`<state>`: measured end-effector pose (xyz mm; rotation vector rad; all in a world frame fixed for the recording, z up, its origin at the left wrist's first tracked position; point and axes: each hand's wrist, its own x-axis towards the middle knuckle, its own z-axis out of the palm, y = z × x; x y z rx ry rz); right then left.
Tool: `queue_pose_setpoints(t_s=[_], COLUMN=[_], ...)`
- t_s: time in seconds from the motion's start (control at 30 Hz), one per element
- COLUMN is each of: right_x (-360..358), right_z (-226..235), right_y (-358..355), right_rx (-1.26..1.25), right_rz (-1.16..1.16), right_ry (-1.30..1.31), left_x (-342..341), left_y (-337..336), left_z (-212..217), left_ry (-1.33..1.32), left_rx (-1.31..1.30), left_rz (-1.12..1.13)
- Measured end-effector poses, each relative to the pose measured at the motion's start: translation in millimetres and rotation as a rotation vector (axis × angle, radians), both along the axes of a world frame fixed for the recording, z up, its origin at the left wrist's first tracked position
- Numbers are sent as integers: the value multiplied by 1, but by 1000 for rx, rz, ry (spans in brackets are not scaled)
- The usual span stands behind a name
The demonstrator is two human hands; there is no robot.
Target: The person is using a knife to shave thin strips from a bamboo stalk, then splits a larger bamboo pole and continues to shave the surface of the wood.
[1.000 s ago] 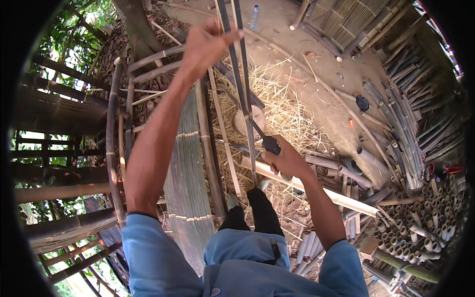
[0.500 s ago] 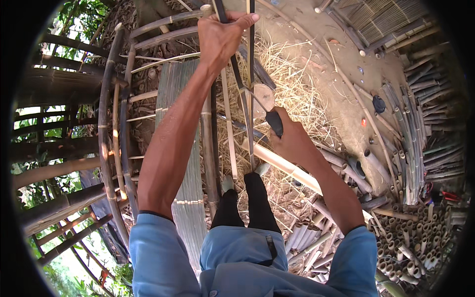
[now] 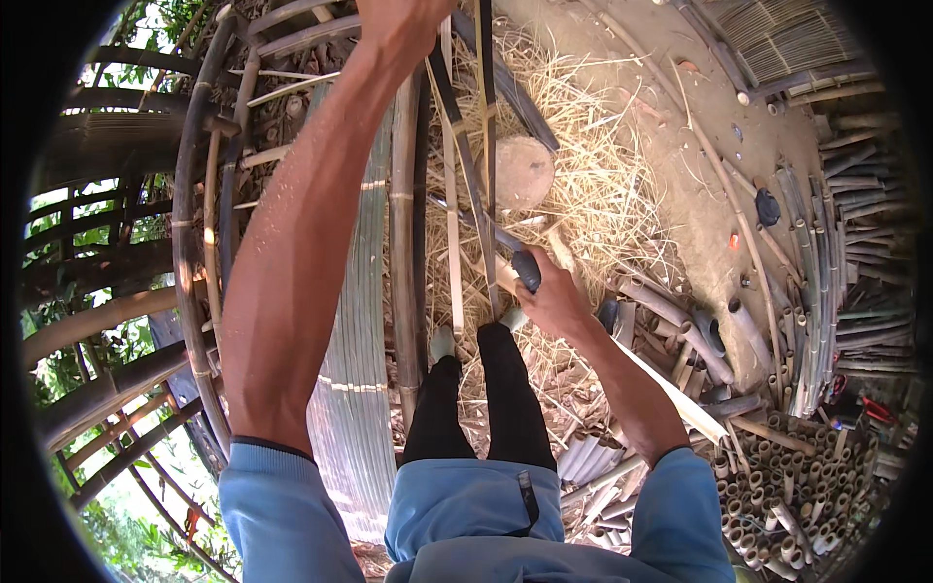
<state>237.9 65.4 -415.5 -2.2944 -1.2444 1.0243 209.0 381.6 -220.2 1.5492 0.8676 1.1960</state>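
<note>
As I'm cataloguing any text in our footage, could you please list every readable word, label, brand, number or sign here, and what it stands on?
There is no readable text in this view.
Black-handled knife in the right hand: no lettering visible.
Blue cloth shirt: no lettering visible.
Small orange scrap: too small to tell whether it bears print.

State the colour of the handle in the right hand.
The handle is dark grey to black, clearest in the head view.
</note>
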Motion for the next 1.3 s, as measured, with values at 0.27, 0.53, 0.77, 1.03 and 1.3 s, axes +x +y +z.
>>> queue_pose_setpoints(t_s=[0.27,0.53,0.77,1.03,1.3], right_x=[11,16,17,16,-28], right_z=[-96,-101,-118,-71,-284], right_y=[-40,-28,-36,5,-109], right_rx=[-170,-61,-34,177,-703], right_rz=[-43,-71,0,-221,-221], right_ry=[223,139,35,293,422], left_x=[-7,-16,3,-7,-9], left_y=[-8,-77,-87,-79,-95], left_z=[-24,-205,-218,-217,-207], left_ry=[185,285,201,208,172], left_rx=[-30,-129,-175,-301,-165], left_rz=[-15,-225,-159,-144,-183])
